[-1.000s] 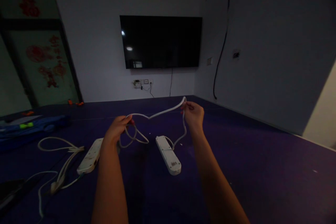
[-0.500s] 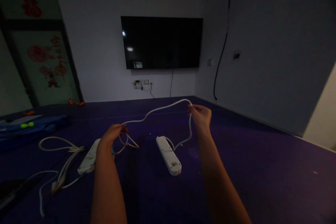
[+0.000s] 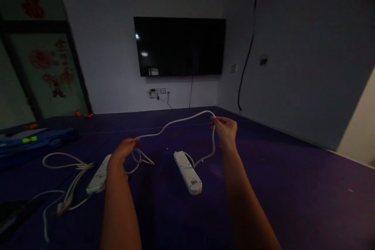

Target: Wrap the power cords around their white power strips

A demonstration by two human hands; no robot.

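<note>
A white power cord [image 3: 175,122] arcs through the air between my two hands. My right hand [image 3: 226,129] pinches it at the raised end of the arc, and from there it drops to a white power strip [image 3: 188,174] lying on the purple surface, with a label and screws facing up. My left hand [image 3: 124,149] is closed on the cord further along; a loose loop hangs below it. Partly hidden by my left wrist, a second white power strip [image 3: 99,177] lies beside a bundled cord [image 3: 78,174] and its plug [image 3: 62,208].
Blue cloth [image 3: 54,138] with a bright green item [image 3: 29,140] lies at far left, near small orange objects [image 3: 88,115]. A television [image 3: 180,47] hangs on the back wall above sockets [image 3: 163,91]. A black cable [image 3: 246,66] runs down the right wall.
My right hand has shifted very slightly to the right with the cord still pinched. The view has tilted a touch; otherwise the hands and strips keep their places.
</note>
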